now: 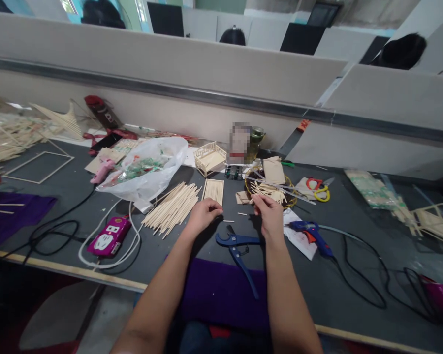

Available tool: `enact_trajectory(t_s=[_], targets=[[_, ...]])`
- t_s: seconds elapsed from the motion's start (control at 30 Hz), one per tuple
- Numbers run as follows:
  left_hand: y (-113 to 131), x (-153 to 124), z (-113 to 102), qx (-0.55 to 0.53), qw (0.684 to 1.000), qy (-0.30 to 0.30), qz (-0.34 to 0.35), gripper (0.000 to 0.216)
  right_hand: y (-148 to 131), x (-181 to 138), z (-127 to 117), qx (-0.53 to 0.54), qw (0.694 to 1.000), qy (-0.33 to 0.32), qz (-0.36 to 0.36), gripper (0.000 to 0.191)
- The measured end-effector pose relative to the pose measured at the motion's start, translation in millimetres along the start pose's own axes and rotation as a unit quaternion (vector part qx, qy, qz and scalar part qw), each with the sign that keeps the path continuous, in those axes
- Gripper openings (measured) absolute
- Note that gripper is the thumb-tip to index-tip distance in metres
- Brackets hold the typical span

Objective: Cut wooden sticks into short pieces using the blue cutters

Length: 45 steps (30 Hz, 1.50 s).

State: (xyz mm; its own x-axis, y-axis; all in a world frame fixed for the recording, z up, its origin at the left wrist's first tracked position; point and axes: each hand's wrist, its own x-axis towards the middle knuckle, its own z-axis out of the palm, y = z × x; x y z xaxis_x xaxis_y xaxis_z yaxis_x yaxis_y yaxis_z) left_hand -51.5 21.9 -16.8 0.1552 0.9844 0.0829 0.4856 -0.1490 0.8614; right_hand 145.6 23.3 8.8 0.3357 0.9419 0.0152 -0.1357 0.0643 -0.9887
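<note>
My left hand (205, 215) is closed with fingertips pinched just below a small framed panel of wooden sticks (214, 191); anything in the pinch is too small to make out. Thumb and fingers of my right hand (269, 214) are also pressed together, at the near edge of a round basket (293, 200) holding short stick pieces (268, 191). Two short cut sticks (228, 221) lie on the dark table between my hands. Below them rests a blue pipe cutter (236, 248), its handle reaching over a purple cloth (221, 290). Left of my left hand is a pile of long sticks (173, 209).
A blue glue gun (312, 233) with a cable lies right of my right arm, scissors (319, 189) behind it. At left are a white plastic bag (151, 164), a magenta power box (110, 236) and a pink glue gun (102, 170). A small wooden model (210, 158) stands behind.
</note>
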Motion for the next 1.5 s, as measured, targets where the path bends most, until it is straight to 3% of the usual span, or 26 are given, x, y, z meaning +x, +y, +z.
enact_trajectory(t_s=[0.2, 0.4, 0.5, 0.6, 0.7, 0.77, 1.13, 1.37, 1.5], targets=[[12, -4, 14, 0.238, 0.961, -0.132, 0.054, 0.009, 2, -3, -3, -0.015, 0.999, -0.031, -0.003, 0.031], [14, -7, 16, 0.285, 0.946, -0.143, 0.049, 0.016, 5, -5, 0, -0.053, 0.996, -0.068, 0.001, 0.032], [12, -6, 17, 0.210, 0.972, -0.100, 0.042, 0.015, 5, -5, 0, -0.039, 0.995, -0.086, 0.024, 0.031], [12, -4, 17, -0.022, 0.999, -0.044, -0.015, 0.009, 5, -7, 2, -0.018, 0.994, -0.095, 0.042, 0.029], [18, -4, 15, -0.279, 0.956, -0.027, -0.092, 0.025, 6, -12, 8, -0.021, 0.990, -0.129, 0.058, 0.028], [23, -5, 14, -0.361, 0.925, -0.032, -0.115, 0.036, 6, -16, 13, -0.027, 0.985, -0.158, 0.065, 0.028], [34, -11, 23, -0.454, 0.876, -0.056, -0.154, 0.042, 6, -23, 21, -0.012, 0.984, -0.167, 0.066, 0.026], [34, -13, 21, -0.447, 0.871, -0.132, -0.154, 0.048, 6, -23, 23, 0.080, 0.967, -0.154, 0.185, 0.028], [36, -14, 22, -0.441, 0.878, -0.121, -0.140, 0.045, 5, -24, 25, 0.094, 0.965, -0.141, 0.199, 0.029]])
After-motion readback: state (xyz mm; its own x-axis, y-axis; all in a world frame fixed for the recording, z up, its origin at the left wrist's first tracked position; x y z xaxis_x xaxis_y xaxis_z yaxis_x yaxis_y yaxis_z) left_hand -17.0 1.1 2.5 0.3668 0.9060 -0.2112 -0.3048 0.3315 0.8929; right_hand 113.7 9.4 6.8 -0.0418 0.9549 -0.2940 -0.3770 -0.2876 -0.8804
